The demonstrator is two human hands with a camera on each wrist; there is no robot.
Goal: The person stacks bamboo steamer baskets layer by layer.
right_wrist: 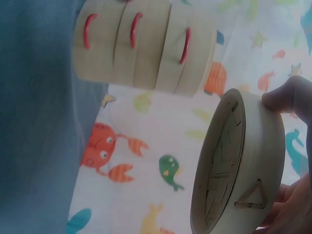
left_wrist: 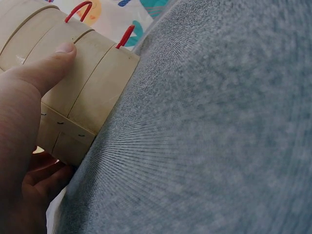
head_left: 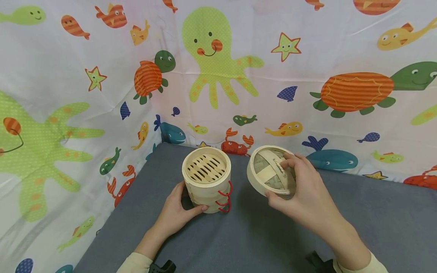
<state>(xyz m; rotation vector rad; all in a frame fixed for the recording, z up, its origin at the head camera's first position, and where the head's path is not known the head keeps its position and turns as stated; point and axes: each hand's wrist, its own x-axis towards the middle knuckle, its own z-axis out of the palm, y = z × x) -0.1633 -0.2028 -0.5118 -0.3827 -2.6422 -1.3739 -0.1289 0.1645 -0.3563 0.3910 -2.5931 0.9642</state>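
Note:
A small stack of bamboo steamer baskets (head_left: 206,170) stands upright on the grey cloth. Its slatted top is uncovered, and red loops (right_wrist: 135,30) run down one side. My left hand (head_left: 175,212) grips the stack low on its left, the thumb (left_wrist: 53,63) across the front and the fingers round behind. To the right, my right hand (head_left: 307,193) holds the woven bamboo lid (head_left: 269,170) by its rim, tilted and raised off the cloth, apart from the stack. In the right wrist view the lid's hollow underside and a small tied loop (right_wrist: 251,197) are visible.
The grey cloth (head_left: 239,242) covers the surface under both hands. A white curtain (head_left: 252,22) printed with sea animals hangs along the back and left side, close behind the baskets.

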